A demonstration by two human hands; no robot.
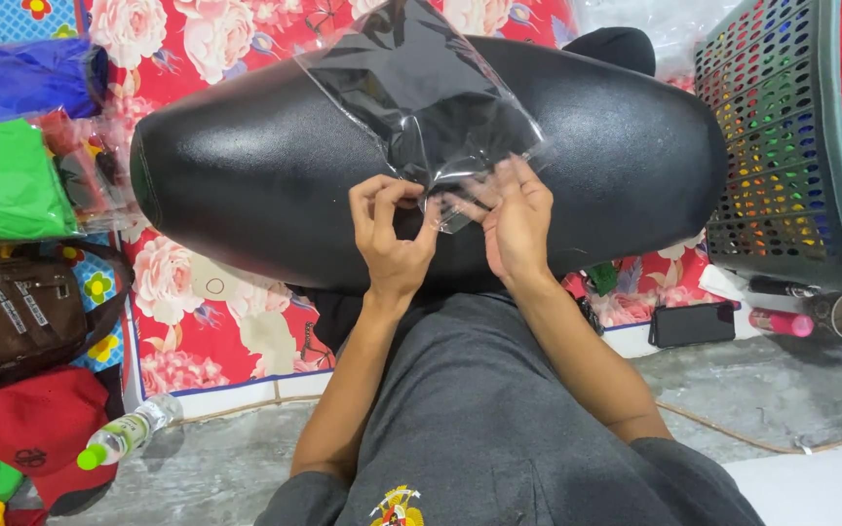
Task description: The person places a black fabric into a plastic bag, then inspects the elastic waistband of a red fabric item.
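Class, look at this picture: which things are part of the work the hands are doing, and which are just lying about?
In the work:
left hand
right hand
clear bag holding something black
black seat it rests on

Lying about:
green basket
brown bag
red cap
bottle
phone

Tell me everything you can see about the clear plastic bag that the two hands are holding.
The clear plastic bag is thin, glossy and crinkled, with bright reflections on its film. It holds something flat and black, seemingly folded fabric. It lies tilted on the black textured cushion, its far end pointing away from the person. Its near end is an empty transparent flap; the left hand and the right hand pinch this flap with their fingertips. Whether the opening is sealed cannot be told.
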